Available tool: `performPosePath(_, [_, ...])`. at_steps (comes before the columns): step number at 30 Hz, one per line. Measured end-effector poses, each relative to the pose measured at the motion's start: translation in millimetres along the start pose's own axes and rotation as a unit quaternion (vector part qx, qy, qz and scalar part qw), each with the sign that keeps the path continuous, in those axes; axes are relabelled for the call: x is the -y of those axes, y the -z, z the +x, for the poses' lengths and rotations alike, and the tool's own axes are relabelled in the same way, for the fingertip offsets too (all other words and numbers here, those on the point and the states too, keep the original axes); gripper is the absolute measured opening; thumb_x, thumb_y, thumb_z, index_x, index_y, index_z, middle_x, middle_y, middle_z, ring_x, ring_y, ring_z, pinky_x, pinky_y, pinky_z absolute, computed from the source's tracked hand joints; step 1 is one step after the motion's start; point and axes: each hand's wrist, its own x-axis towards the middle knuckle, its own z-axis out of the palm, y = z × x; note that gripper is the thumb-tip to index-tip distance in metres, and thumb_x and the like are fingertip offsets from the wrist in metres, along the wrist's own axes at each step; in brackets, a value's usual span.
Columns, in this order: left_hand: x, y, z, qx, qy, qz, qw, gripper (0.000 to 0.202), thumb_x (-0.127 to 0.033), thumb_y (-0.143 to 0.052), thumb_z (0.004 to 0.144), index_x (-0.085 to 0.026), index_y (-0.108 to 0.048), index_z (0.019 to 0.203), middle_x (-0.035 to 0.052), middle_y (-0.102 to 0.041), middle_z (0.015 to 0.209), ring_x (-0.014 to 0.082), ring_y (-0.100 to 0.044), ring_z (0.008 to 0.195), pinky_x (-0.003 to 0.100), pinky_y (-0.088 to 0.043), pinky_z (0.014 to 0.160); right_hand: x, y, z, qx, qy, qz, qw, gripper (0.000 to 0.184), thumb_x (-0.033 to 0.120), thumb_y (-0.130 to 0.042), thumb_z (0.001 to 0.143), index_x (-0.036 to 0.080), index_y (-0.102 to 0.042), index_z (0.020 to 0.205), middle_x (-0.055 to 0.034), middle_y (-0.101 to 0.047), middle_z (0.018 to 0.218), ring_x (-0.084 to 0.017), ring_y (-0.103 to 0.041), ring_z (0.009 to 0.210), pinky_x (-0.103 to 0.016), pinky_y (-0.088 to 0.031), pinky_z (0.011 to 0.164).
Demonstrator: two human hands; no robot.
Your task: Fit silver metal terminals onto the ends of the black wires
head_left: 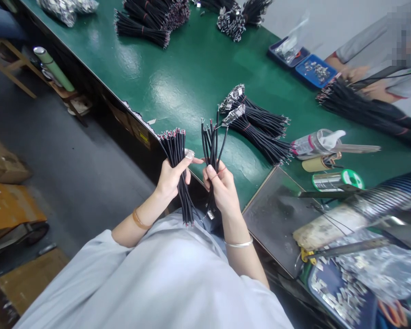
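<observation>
Our left hand [171, 177] is clamped on the thick wire bundle [175, 147] mid-frame and our right hand [223, 188] pinches a thinner bunch [210, 144] just beside it, so we reckon we're partway, with tied bundles [260, 128] already lying on the worktop [192, 77] above-right.

The one camera sits on the person's head, looking steeply down, close above the left hand [171, 176] and right hand [222, 187]. It faces across the green table [192, 68].
</observation>
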Motion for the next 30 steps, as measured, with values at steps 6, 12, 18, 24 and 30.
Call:
performPosePath(6, [0, 1.7, 2, -0.005, 0.024, -0.004, 1.0, 0.038, -0.044, -0.088, 0.068, -0.015, -0.064, 0.077, 0.0019, -0.076, 0.069, 0.0036, -0.047, 0.031, 0.019, -0.03, 0.033, 3, 0, 1, 0.025, -0.031, 0.081, 0.996, 0.042, 0.057, -0.079, 0.081, 0.025, -0.062, 0.101, 0.0099, -0.043, 0.064, -0.006, -0.033, 0.048, -0.02, -0.029, 0.041])
performPosePath(12, [-5, 4.0, 9, -0.044, 0.104, -0.014, 0.994, 0.022, -0.033, -0.079, 0.087, -0.016, -0.066, 0.08, -0.0027, -0.072, 0.064, 0.0017, -0.043, 0.031, 0.017, -0.033, 0.034, 3, 8, 13, 0.032, -0.069, 0.197, 0.978, 0.029, 0.04, -0.082, 0.08, 0.026, -0.065, 0.098, 0.0069, -0.045, 0.072, -0.007, -0.038, 0.056, -0.017, -0.035, 0.044])
performPosePath(18, [-11, 4.7, 14, -0.059, 0.165, -0.046, 0.983, 0.026, -0.025, -0.056, 0.103, -0.018, -0.063, 0.079, -0.0038, -0.067, 0.059, 0.0009, -0.041, 0.032, 0.014, -0.032, 0.035, 3, 19, 21, -0.055, -0.09, 0.245, 0.964, 0.002, 0.025, -0.065, 0.096, 0.027, -0.065, 0.096, 0.0057, -0.041, 0.074, -0.008, -0.038, 0.061, -0.015, -0.039, 0.048])
performPosePath(24, [-6, 11.8, 17, -0.052, 0.165, -0.037, 0.984, 0.013, -0.031, -0.067, 0.098, -0.022, -0.071, 0.09, -0.0033, -0.067, 0.062, 0.0028, -0.043, 0.035, 0.017, -0.034, 0.037, 5, 24, 20, -0.074, -0.058, 0.174, 0.98, 0.01, 0.036, -0.06, 0.1, 0.028, -0.066, 0.099, 0.0035, -0.045, 0.08, -0.01, -0.041, 0.066, -0.017, -0.043, 0.051])
performPosePath(30, [-7, 11.8, 15, -0.049, 0.169, -0.05, 0.983, 0.031, -0.029, -0.059, 0.103, -0.02, -0.067, 0.074, -0.0033, -0.062, 0.06, 0.0017, -0.039, 0.034, 0.018, -0.032, 0.036, 0, 35, 21, -0.076, -0.032, 0.041, 0.996, 0.029, 0.058, -0.056, 0.099, 0.033, -0.066, 0.109, 0.0008, -0.049, 0.083, -0.013, -0.046, 0.068, -0.021, -0.043, 0.052])
